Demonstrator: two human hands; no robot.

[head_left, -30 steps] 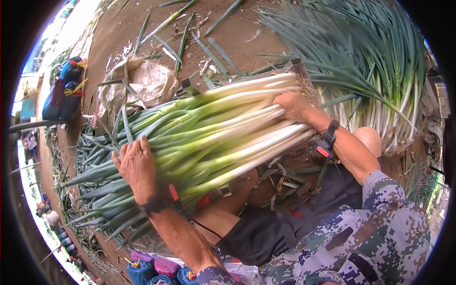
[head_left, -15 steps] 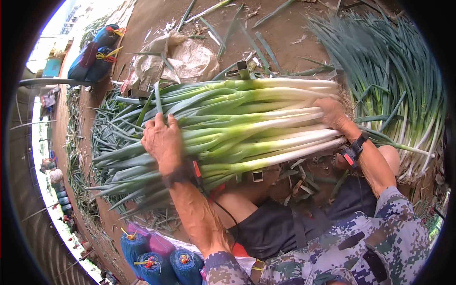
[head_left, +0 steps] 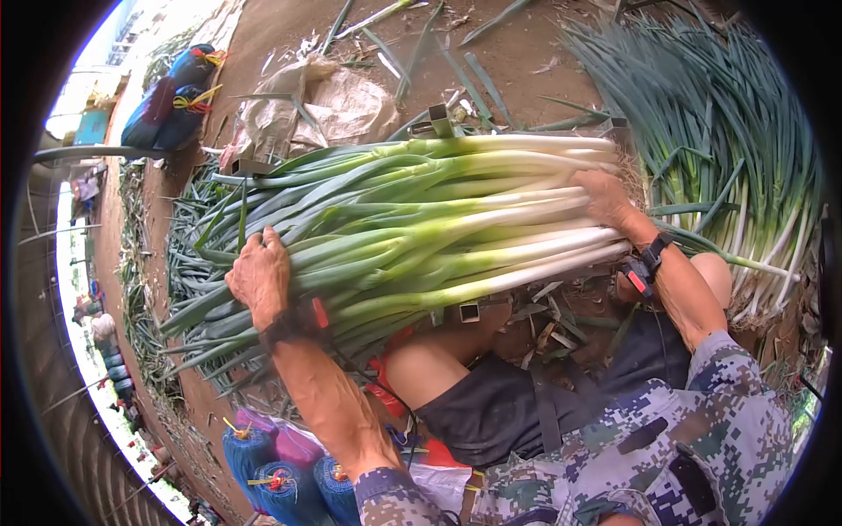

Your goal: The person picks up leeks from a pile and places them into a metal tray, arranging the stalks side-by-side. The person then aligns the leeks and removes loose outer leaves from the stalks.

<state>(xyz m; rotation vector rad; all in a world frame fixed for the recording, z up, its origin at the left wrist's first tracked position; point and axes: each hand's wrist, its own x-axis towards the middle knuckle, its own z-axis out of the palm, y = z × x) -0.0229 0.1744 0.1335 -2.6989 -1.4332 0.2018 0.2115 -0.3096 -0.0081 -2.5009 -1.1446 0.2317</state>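
Note:
A wide layer of long green onions (head_left: 421,228) lies across a low metal frame (head_left: 469,311), white ends to the right and green leaves to the left. My left hand (head_left: 261,273) rests on the green leaves at the left, its fingers bent around some of them. At the white stalks near the root ends is my right hand (head_left: 605,200), with its fingers curled over them and the fingertips partly hidden. Each wrist has a dark band.
More green onions (head_left: 702,131) lie on the ground at the right. A pale sack (head_left: 351,110) is behind the frame. Blue twine rolls (head_left: 285,491) stand at lower left; blue bundles (head_left: 180,105) lie at upper left. Loose leaves litter the soil.
My left hand has moved left and slightly down along the leaves. My right hand has stayed at nearly the same place on the white stalks.

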